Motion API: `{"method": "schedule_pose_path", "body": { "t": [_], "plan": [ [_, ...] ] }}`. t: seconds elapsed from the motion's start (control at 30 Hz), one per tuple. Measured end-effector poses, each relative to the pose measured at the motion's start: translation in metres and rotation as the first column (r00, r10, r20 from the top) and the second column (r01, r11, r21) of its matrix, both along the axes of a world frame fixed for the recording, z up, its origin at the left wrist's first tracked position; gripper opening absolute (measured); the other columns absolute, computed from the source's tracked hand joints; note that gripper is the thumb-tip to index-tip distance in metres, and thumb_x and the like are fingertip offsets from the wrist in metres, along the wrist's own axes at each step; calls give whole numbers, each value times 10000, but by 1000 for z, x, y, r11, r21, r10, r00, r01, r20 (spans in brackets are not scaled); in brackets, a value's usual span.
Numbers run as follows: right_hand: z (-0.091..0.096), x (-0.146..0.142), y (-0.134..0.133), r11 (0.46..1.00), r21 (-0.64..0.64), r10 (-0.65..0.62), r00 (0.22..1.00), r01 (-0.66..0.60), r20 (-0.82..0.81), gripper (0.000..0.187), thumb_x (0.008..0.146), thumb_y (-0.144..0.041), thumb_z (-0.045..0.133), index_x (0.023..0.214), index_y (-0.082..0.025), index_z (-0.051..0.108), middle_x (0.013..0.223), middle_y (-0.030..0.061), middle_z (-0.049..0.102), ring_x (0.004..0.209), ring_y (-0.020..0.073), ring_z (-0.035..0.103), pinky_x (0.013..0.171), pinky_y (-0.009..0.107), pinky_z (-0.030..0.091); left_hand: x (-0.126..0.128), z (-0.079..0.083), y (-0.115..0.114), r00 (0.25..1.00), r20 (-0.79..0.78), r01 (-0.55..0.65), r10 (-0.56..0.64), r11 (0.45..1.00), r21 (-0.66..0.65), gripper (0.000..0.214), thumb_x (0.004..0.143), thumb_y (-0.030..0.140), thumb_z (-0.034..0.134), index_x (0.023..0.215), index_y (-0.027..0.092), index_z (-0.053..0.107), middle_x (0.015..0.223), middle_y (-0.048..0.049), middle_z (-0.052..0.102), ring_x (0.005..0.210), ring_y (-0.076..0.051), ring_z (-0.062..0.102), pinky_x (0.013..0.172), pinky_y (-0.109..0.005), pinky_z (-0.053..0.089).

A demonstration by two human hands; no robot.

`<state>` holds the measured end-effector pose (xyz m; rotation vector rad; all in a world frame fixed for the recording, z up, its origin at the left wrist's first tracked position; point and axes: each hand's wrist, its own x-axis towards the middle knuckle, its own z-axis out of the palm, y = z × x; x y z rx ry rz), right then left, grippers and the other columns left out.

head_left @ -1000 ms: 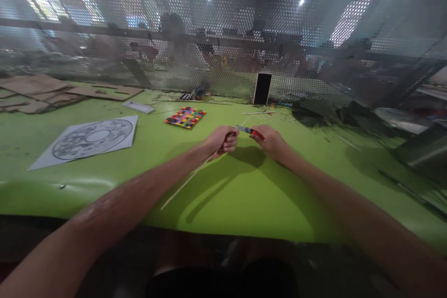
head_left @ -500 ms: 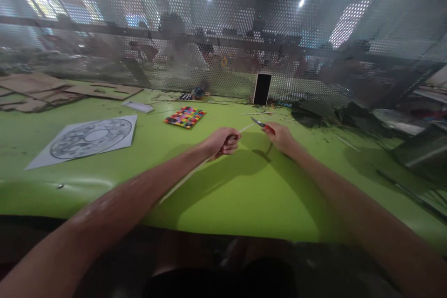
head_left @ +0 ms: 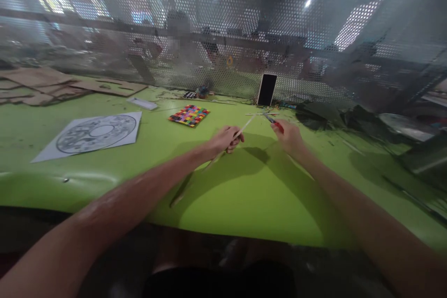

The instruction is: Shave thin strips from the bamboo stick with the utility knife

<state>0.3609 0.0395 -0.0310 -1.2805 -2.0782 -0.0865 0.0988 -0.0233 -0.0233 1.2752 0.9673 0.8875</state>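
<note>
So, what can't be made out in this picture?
In the head view:
Strip: middle hidden by the left hand.
Knife: handle partly covered by the right hand.
Cardboard: cut off by the picture's left edge.
Drawing: fine details too small and blurred.
Whatever lies behind the mesh: dim and blurred through its holes.

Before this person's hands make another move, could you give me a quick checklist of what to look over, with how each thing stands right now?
1. Pale strip held by the left hand: ok.
2. Knife held by the right hand: ok, around its red handle.
3. Blade clear of the left hand: ok, a gap shows between them.
4. Loose stick away from the blade: cannot tell; they overlap in this view.
5. Colourful woven square out of the hands' way: ok, it lies apart from both.
6. Blade sharp: cannot tell.
</note>
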Motion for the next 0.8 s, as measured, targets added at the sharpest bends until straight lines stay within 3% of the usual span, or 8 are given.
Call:
{"method": "schedule_pose_path", "body": {
  "t": [0.1,0.27,0.37,0.7,0.8],
  "plan": [
    [2,3,0,999,23,-23,999,23,-27,458,979,-515,406,1023,-156,686,891,153,683,769,277,604,725,406,460,2,-1,1,1000,1,2,-2,995,-101,297,931,172,366,688,153,536,501,55,370,368,-62,324,365,-199,267],
    [1,-18,-17,974,-88,216,975,-211,52,458,997,-521,396,1031,-159,674,914,134,699,775,254,609,725,393,485,8,3,-6,998,41,45,-39,986,-159,285,919,136,384,644,173,448,500,62,331,366,-54,282,356,-180,224],
    [-1,-34,-29,952,-131,289,952,-275,105,476,1008,-511,385,1072,-138,673,992,155,706,858,259,623,780,390,486,9,7,-8,995,93,39,-22,983,-178,315,925,129,356,617,188,383,483,68,286,356,-54,235,343,-174,189],
    [-4,-36,-29,951,-117,304,939,-288,161,673,994,-617,282,1093,-88,685,931,179,694,852,268,612,771,373,461,9,6,-7,990,136,52,-26,980,-190,333,953,177,338,620,197,358,499,69,279,363,-56,223,329,-172,172],
    [-6,-35,-26,953,-102,298,940,-284,167,640,993,-610,303,1108,-109,683,953,172,701,865,266,612,775,371,462,11,9,-9,992,122,38,-13,978,-203,341,948,167,330,609,201,337,489,71,262,360,-55,210,328,-170,159]
  ]
}}
